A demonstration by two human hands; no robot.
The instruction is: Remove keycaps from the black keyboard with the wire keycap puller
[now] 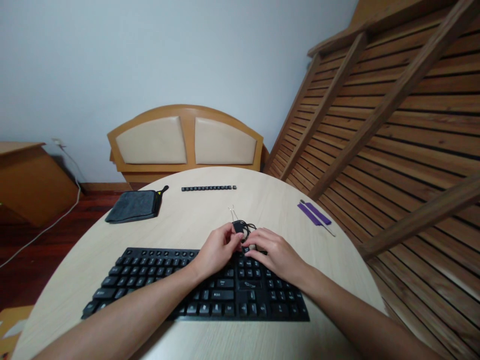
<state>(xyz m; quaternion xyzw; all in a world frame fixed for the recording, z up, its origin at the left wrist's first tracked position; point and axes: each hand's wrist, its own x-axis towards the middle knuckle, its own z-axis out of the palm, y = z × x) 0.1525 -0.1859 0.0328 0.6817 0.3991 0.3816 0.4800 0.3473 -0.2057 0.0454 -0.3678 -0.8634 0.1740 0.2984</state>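
Both hands are brought together at the far edge of the black keyboard (195,285), right over its upper row. The left hand (217,250) is curled, thumb and fingers pinched around a small dark object (238,227), possibly a keycap or a puller head, though it is too small for that to be settled. The right hand (275,252) is laid flatter, fingers half closed and pressed onto the keys beside it, apparently so that the board is steadied; whether anything is actually gripped by it cannot be told. Just behind the fingers a tangle of black cable (248,227) is seen, and a thin wire tool (233,212) is left lying on the table (337,260) a little beyond, kept within easy reach. Further back, a neat row of black keycaps (208,188) is lined up near the table's far rim, set in order and well apart from the work. A dark grey pouch (134,206) is parked off to the left, and two purple strips (314,213) are placed to the right, near the slatted wooden frame (393,115). A padded headboard (185,140) is propped against the wall behind the table.
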